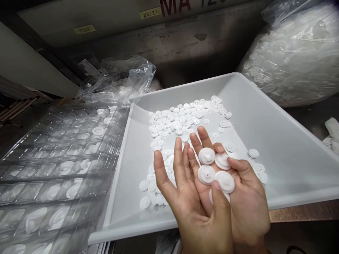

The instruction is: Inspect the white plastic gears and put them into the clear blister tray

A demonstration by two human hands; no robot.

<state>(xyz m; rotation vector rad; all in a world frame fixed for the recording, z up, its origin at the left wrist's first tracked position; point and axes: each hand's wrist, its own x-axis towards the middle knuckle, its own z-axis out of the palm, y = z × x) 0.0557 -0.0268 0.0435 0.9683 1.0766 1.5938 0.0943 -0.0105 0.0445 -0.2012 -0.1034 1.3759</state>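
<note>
Several white plastic gears (207,174) lie in my right hand (242,197), which faces palm up over the white tray (272,141). Its thumb presses on one gear near the fingertips. My left hand (189,197) overlaps it in front, fingers spread and mostly upright. One of its digits touches the lower gears, and another gear is partly hidden behind it. Below and beyond both hands, many loose white gears (182,118) lie scattered and heaped on the tray floor, thickest toward the back left.
Clear plastic compartment trays (58,150) stand at the left, blurred, with white parts in some pockets. A crumpled clear bag (119,79) sits behind them. A large clear bag full of white gears (293,56) stands at the back right. A machine panel (111,24) rises behind.
</note>
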